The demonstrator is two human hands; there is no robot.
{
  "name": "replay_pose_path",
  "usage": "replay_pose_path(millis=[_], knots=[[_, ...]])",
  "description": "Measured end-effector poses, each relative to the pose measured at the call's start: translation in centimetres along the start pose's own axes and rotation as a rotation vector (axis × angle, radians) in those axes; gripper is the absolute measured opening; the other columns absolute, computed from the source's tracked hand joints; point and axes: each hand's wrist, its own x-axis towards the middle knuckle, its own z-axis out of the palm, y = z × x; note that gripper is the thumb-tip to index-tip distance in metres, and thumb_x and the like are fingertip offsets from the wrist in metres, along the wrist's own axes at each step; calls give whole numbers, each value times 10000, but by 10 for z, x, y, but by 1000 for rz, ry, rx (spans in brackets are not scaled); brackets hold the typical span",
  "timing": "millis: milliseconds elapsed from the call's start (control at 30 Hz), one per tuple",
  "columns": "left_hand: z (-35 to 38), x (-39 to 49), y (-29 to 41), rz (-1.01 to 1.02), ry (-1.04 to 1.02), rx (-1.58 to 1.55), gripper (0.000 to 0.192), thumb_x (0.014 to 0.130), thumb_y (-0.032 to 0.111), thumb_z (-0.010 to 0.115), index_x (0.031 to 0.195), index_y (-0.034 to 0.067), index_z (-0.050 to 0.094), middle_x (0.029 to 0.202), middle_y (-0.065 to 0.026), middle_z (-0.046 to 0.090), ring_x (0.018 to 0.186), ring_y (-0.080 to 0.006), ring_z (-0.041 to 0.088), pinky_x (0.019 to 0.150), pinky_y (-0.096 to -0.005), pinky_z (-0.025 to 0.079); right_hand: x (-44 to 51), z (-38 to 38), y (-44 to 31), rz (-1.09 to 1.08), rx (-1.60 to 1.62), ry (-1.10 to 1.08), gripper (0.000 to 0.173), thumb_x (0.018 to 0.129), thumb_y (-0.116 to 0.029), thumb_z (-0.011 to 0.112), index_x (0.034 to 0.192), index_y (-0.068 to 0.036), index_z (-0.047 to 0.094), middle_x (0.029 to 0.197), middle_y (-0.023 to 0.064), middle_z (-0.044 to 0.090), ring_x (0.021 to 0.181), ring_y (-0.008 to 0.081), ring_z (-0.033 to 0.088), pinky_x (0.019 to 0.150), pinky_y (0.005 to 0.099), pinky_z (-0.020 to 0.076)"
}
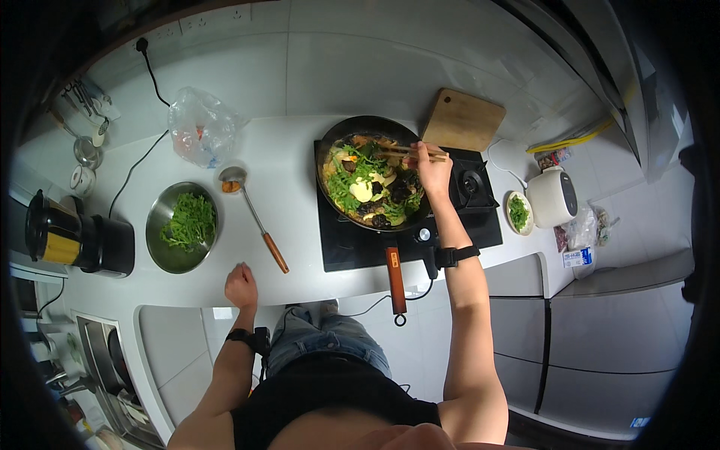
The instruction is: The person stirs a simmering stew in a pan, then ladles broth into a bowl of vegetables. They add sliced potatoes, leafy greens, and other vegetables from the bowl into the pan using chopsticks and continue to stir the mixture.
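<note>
My right hand (433,173) grips a pair of wooden chopsticks (402,152), whose tips reach into the food at the back of a dark wok (428,212). Leafy greens (344,190), black wood-ear-like pieces (400,192) and a pale yellow lump (361,191) lie in the broth. The wok's wooden handle (395,281) points towards me over the counter edge. My left hand (241,286) rests as a loose fist at the counter's front edge, holding nothing. Nearest to it are a steel bowl (154,247) of leafy greens and a wooden-handled ladle (256,211) with orange-brown paste beside its head.
The wok sits on a black gas hob (349,253); a second burner (471,183) is at its right. A cutting board (464,119) leans on the wall. Rightward are a small plate of chopped greens (518,214) and a white appliance (548,198). A blender (107,244) and plastic bag (202,126) stand left.
</note>
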Motion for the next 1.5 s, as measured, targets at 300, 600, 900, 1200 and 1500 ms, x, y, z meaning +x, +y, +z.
replay_pose_path(millis=[300,600,900,1200,1500], knots=[[0,1,1,23,34,8,318,1007,248,590,745,72,625,721,-135,654,695,-361,649,614,-492,521,-2,-5,0,127,128,-38,266,1042,-136,606,1005,100,724,854,137,764,722,199,772,625,301,616],[-1,2,2,-12,-19,41,330,1010,258,588,738,76,628,727,-132,661,700,-356,657,602,-494,522,-3,29,3,92,175,-187,249,1056,-170,608,1076,72,665,1027,149,749,855,221,774,718,294,629],[1,0,-3,40,13,1,324,1003,235,605,720,76,619,700,-131,646,659,-352,637,584,-481,514,5,17,-13,66,268,-260,261,1060,-168,604,1115,69,697,1009,143,753,867,212,769,722,292,632],[0,2,1,-5,1,-8,323,1003,228,599,722,70,617,699,-132,646,679,-350,643,612,-484,519,14,13,-1,48,144,-209,219,1033,-122,623,1070,74,716,955,131,758,821,203,776,689,306,619],[1,1,-1,19,32,-6,331,1006,243,591,726,68,614,713,-130,650,682,-357,646,604,-492,519,-3,25,8,-51,67,-321,241,1011,-178,673,1034,52,743,918,91,747,804,174,739,706,287,556]])
